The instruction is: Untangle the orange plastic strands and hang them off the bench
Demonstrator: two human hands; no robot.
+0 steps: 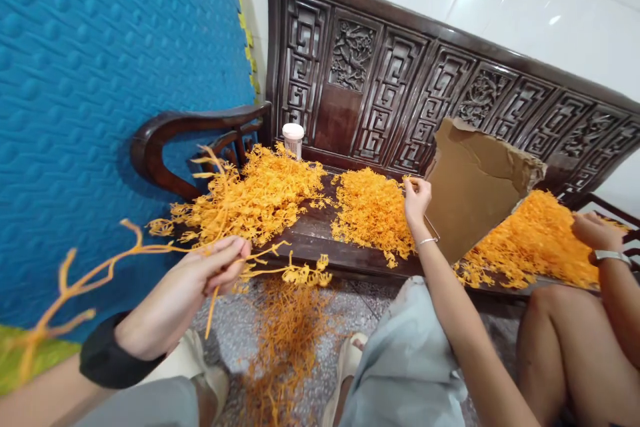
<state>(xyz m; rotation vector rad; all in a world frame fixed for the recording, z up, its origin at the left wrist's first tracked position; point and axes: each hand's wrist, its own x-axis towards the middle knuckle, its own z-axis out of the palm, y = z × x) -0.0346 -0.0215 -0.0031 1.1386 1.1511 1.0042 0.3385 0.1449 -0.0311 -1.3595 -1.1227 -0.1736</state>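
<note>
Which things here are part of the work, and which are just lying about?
In use: left hand gripping an orange sprig; right hand at the orange heap; cardboard; bench.
Lying about: white jar; blue mat.

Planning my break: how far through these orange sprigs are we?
Seemingly done: three orange piles lie on the bench. In hand: the left hand grips long stems, the right hand touches the middle pile. Apparently left: the loose heap on the floor.
</note>
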